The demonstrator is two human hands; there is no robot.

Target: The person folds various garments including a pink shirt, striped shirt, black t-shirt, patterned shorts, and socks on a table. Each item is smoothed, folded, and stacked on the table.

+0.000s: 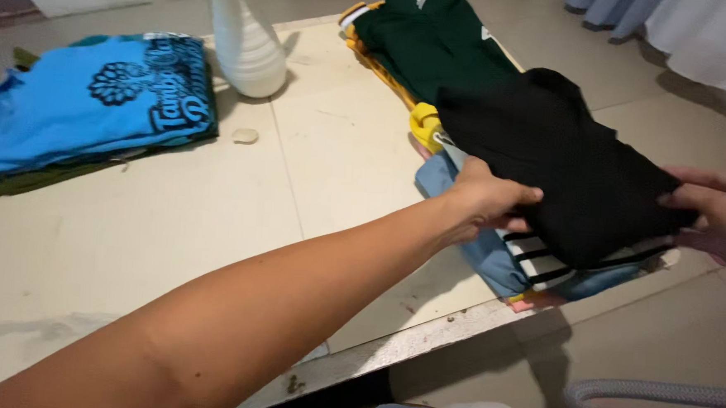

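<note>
Two bare hands hold a folded black garment [576, 170] on top of a pile of clothes [501, 257] at the right edge of a pale table [170, 244]. The left hand [492, 198] reaches across the table and pinches the garment's near left edge between thumb and fingers. The right hand [722, 219] grips its right edge, fingers curled over the cloth. Beneath it show a black-and-white striped piece [542, 259], blue denim and a yellow item [425, 124]. Just behind lies a dark green garment [434, 38]. Well apart, at the table's far left, sits a folded bright blue shirt [95, 99] with a dark round print and curved lettering, stacked on darker folded cloth. A white ribbed stand [247, 45] rises between the two piles.
</note>
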